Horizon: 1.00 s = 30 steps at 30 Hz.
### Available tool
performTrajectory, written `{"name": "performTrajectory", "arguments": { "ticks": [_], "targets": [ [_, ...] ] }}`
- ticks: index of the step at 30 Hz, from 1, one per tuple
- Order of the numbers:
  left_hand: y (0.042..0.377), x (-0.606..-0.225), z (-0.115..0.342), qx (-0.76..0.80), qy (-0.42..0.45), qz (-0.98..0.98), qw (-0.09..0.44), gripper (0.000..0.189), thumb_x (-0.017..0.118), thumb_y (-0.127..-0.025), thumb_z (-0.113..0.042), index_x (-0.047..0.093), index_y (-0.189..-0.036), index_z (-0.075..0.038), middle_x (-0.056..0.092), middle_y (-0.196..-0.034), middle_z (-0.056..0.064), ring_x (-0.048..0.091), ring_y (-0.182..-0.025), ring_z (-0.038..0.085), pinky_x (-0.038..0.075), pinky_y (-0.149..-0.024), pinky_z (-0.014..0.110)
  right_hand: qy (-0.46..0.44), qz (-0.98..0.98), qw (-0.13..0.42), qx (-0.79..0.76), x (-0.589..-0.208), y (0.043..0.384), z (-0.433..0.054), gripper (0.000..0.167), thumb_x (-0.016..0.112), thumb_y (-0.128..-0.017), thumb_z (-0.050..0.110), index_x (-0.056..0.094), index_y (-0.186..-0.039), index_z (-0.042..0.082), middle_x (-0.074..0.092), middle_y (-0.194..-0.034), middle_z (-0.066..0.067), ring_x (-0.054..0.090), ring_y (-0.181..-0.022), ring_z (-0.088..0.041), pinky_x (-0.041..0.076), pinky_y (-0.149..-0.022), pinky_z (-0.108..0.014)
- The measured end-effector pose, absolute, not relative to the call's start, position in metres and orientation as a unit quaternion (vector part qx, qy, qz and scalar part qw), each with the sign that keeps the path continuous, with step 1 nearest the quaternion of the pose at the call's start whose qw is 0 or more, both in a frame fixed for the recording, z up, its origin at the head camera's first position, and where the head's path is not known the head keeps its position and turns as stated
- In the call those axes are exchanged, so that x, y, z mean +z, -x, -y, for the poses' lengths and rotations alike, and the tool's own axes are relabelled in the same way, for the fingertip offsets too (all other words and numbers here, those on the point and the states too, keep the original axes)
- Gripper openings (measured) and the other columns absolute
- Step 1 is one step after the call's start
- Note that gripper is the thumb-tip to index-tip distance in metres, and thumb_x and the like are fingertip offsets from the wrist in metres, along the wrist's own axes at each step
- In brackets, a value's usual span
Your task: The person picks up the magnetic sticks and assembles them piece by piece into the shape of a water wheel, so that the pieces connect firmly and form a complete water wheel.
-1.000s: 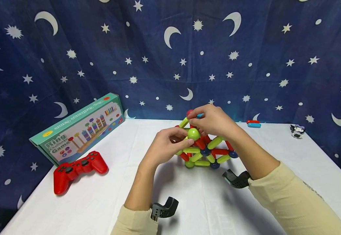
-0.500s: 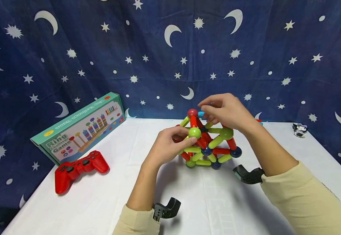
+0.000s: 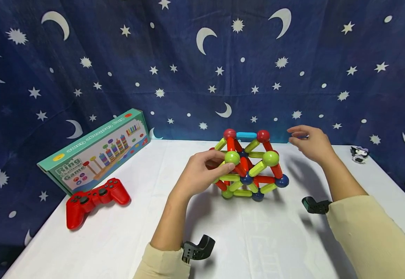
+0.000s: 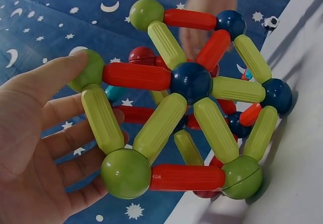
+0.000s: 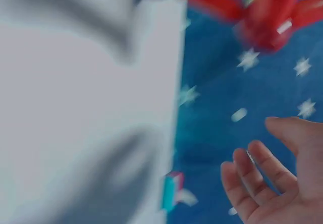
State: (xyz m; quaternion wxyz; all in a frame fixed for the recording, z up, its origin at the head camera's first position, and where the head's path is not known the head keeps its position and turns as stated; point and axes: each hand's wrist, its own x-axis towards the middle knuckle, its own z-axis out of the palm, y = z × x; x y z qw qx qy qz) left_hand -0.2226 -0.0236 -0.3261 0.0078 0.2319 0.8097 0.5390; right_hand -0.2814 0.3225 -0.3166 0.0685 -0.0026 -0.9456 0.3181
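A ball-and-stick building-toy structure (image 3: 246, 178) of red, green and dark blue parts stands on the white table. Along its top a light blue stick (image 3: 246, 135) joins two red balls. My left hand (image 3: 202, 172) holds the structure at its left, thumb and fingers about a green ball (image 3: 232, 157); in the left wrist view the thumb (image 4: 65, 75) presses that ball, with fingers spread behind. To the right of the structure, my right hand (image 3: 312, 141) is raised above the table, apart from it. Its relaxed fingers (image 5: 252, 181) hold nothing in the right wrist view.
On the left are a green Ring Challenge Game box (image 3: 95, 151) and a red game controller (image 3: 97, 201). A small black-and-white figure (image 3: 359, 154) sits at the far right. Loose sticks (image 5: 173, 189) look blurred in the right wrist view. A starry blue curtain (image 3: 174, 58) hangs behind.
My right hand has left the top of the structure and moved right, uncovering the blue stick and right-hand red ball. My left hand has stayed on the green ball.
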Motion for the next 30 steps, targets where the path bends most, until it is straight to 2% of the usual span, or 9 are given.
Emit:
{"name": "performTrajectory", "arguments": {
  "ticks": [2, 4, 6, 10, 12, 15, 20, 26, 30],
  "targets": [
    [0.223, -0.326, 0.024, 0.539, -0.232, -0.809, 0.009, 0.027, 0.076, -0.093, -0.031, 0.075, -0.114, -0.014, 0.075, -0.099, -0.002, 0.071, -0.088, 0.013, 0.058, -0.081, 0.031, 0.013, 0.952, 0.047, 0.301, -0.330, 0.285, -0.337, 0.047, 0.058, -0.102, 0.020, 0.053, -0.144, 0.000, 0.052, -0.144, -0.035, 0.054, -0.126, -0.055, 0.051, -0.095, -0.064],
    [0.223, -0.325, 0.024, 0.540, -0.235, -0.808, 0.009, 0.026, 0.077, -0.093, -0.030, 0.076, -0.114, -0.015, 0.075, -0.099, -0.003, 0.071, -0.089, 0.013, 0.059, -0.082, 0.032, 0.030, 0.957, 0.028, 0.288, -0.344, 0.289, -0.351, 0.051, 0.058, -0.100, 0.019, 0.049, -0.146, -0.001, 0.045, -0.148, -0.038, 0.042, -0.134, -0.060, 0.040, -0.104, -0.072],
    [0.224, -0.324, 0.025, 0.539, -0.237, -0.808, 0.008, 0.026, 0.077, -0.093, -0.030, 0.076, -0.114, -0.015, 0.076, -0.099, -0.004, 0.071, -0.089, 0.013, 0.059, -0.083, 0.032, 0.062, 0.959, 0.022, 0.275, -0.361, 0.294, -0.362, 0.056, 0.058, -0.098, 0.017, 0.045, -0.149, -0.003, 0.040, -0.150, -0.041, 0.035, -0.138, -0.063, 0.033, -0.109, -0.075],
    [0.226, -0.322, 0.026, 0.538, -0.242, -0.808, 0.006, 0.026, 0.077, -0.093, -0.030, 0.076, -0.114, -0.016, 0.075, -0.100, -0.004, 0.071, -0.089, 0.013, 0.059, -0.083, 0.032, 0.116, 0.960, 0.036, 0.254, -0.384, 0.303, -0.372, 0.064, 0.056, -0.097, 0.013, 0.036, -0.155, -0.003, 0.031, -0.153, -0.043, 0.028, -0.142, -0.064, 0.027, -0.113, -0.076],
    [0.226, -0.322, 0.026, 0.540, -0.242, -0.806, 0.005, 0.026, 0.077, -0.093, -0.031, 0.076, -0.115, -0.016, 0.075, -0.100, -0.004, 0.071, -0.089, 0.013, 0.059, -0.083, 0.032, 0.124, 0.960, 0.048, 0.248, -0.388, 0.307, -0.373, 0.065, 0.056, -0.096, 0.011, 0.034, -0.156, -0.003, 0.030, -0.153, -0.043, 0.027, -0.143, -0.063, 0.026, -0.114, -0.075],
    [0.226, -0.321, 0.025, 0.542, -0.239, -0.806, 0.007, 0.027, 0.077, -0.093, -0.031, 0.076, -0.115, -0.016, 0.075, -0.100, -0.004, 0.071, -0.090, 0.013, 0.058, -0.084, 0.032, 0.119, 0.964, 0.037, 0.236, -0.386, 0.311, -0.375, 0.069, 0.055, -0.096, 0.010, 0.029, -0.158, -0.004, 0.027, -0.155, -0.042, 0.025, -0.144, -0.063, 0.025, -0.115, -0.075],
    [0.227, -0.321, 0.020, 0.542, -0.245, -0.804, 0.018, 0.029, 0.077, -0.093, -0.033, 0.076, -0.116, -0.016, 0.074, -0.101, -0.004, 0.070, -0.092, 0.012, 0.058, -0.085, 0.031, 0.125, 0.973, 0.006, 0.193, -0.382, 0.313, -0.383, 0.066, 0.053, -0.097, 0.008, 0.028, -0.156, -0.008, 0.025, -0.152, -0.043, 0.029, -0.139, -0.064, 0.029, -0.112, -0.075],
    [0.227, -0.320, 0.019, 0.546, -0.245, -0.801, 0.018, 0.029, 0.077, -0.093, -0.033, 0.076, -0.116, -0.015, 0.074, -0.101, -0.003, 0.070, -0.091, 0.012, 0.058, -0.083, 0.030, 0.084, 0.990, -0.003, 0.113, -0.377, 0.310, -0.381, 0.048, 0.057, -0.100, 0.011, 0.046, -0.141, -0.012, 0.037, -0.134, -0.045, 0.042, -0.124, -0.065, 0.037, -0.105, -0.076],
    [0.226, -0.322, 0.021, 0.545, -0.238, -0.804, 0.018, 0.031, 0.076, -0.093, -0.035, 0.076, -0.117, -0.015, 0.074, -0.101, -0.003, 0.070, -0.091, 0.013, 0.058, -0.084, 0.031, 0.060, 0.993, -0.041, 0.091, -0.374, 0.306, -0.374, 0.043, 0.061, -0.100, 0.012, 0.053, -0.133, -0.013, 0.050, -0.129, -0.044, 0.046, -0.121, -0.063, 0.039, -0.104, -0.076]
  ]
}}
